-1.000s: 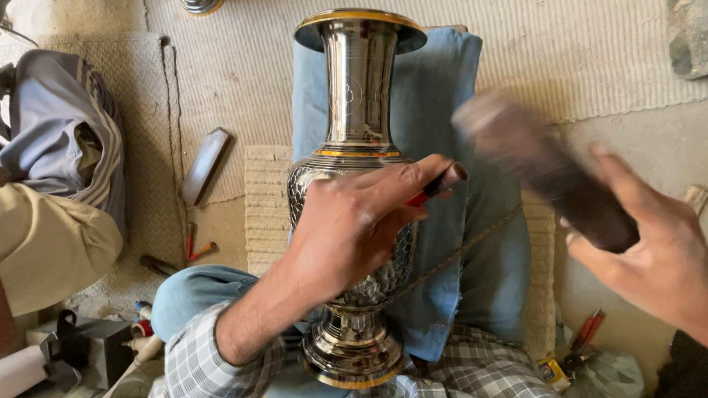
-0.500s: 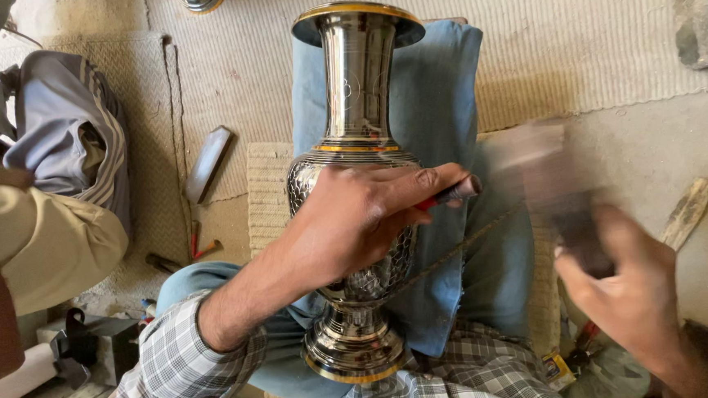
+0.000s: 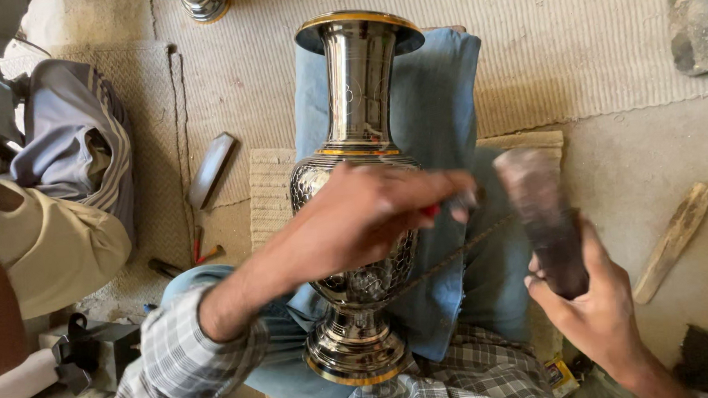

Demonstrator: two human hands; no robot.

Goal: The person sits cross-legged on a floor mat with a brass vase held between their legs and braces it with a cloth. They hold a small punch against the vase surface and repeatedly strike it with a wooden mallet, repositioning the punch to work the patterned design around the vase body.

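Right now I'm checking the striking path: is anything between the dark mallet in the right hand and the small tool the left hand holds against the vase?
Nothing visible. The right hand holds the mallet just right of the tool, which the left hand pinches over the vase.

A floor-level metalworker's workshop: an engraved silver vase (image 3: 359,190) with brass bands lies across a blue cloth (image 3: 439,112) on a woven mat (image 3: 565,38). Left of the grip, small hand tools (image 3: 202,253) are scattered over a dusty concrete floor (image 3: 654,156); right of it lies a wooden stick (image 3: 674,241).
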